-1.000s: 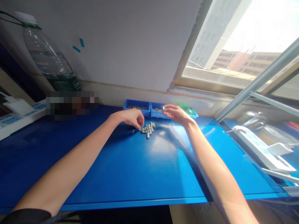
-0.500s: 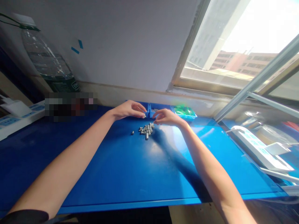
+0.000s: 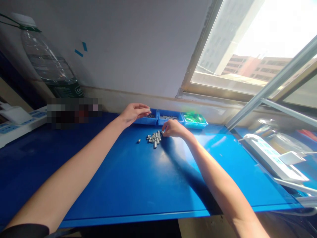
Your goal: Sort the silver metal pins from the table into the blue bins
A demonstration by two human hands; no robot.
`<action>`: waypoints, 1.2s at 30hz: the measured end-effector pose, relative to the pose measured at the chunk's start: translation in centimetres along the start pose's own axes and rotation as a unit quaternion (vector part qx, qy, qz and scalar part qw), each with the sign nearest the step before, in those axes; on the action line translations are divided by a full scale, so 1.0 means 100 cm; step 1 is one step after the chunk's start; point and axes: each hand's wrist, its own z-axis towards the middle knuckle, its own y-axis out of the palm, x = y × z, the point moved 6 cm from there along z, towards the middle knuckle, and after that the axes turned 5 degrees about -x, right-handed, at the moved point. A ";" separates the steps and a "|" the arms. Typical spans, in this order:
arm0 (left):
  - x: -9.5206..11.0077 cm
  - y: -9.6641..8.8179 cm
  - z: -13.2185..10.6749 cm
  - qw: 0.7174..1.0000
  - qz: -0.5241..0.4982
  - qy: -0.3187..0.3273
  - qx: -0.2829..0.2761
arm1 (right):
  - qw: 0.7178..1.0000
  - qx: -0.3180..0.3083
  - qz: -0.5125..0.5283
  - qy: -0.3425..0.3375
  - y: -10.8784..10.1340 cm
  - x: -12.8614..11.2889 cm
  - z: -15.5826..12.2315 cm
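Note:
A small heap of grey metal cylinders [image 3: 154, 137] lies on the blue table top [image 3: 138, 178], with one stray piece [image 3: 138, 141] to its left. My right hand [image 3: 172, 128] rests at the heap's right edge, fingers curled in a pinch on a cylinder. My left hand [image 3: 135, 111] hovers over the left blue tray [image 3: 148, 120], fingertips pinched on a small grey piece. The middle blue tray [image 3: 170, 119] holds more grey parts. A third tray [image 3: 195, 121] holds green pieces.
A large water bottle [image 3: 47, 62] stands at the back left by the wall. White power strips lie at the far left [image 3: 17, 124] and at the right [image 3: 269, 155]. A window frame [image 3: 247, 96] rises at the back right.
My left hand rose from the heap to above the left blue tray with a small piece. My right hand came down from the middle tray to the heap's right edge.

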 end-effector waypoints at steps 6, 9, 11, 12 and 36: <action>0.001 0.028 -0.014 0.900 0.367 -0.012 -0.235 | 0.941 -0.029 0.337 0.007 0.000 0.020 0.001; -0.007 0.037 -0.020 0.851 0.425 -0.035 -0.308 | 0.901 0.020 0.433 -0.008 -0.010 0.031 0.004; -0.012 0.040 -0.021 0.838 0.438 -0.041 -0.323 | 0.893 0.061 0.447 -0.002 -0.016 0.039 0.007; -0.014 0.040 -0.021 0.836 0.443 -0.039 -0.322 | 0.891 0.079 0.446 0.002 -0.019 0.043 0.007; -0.022 -0.012 0.010 0.974 -0.206 -0.093 0.015 | 0.989 0.026 0.126 -0.066 -0.002 0.001 0.005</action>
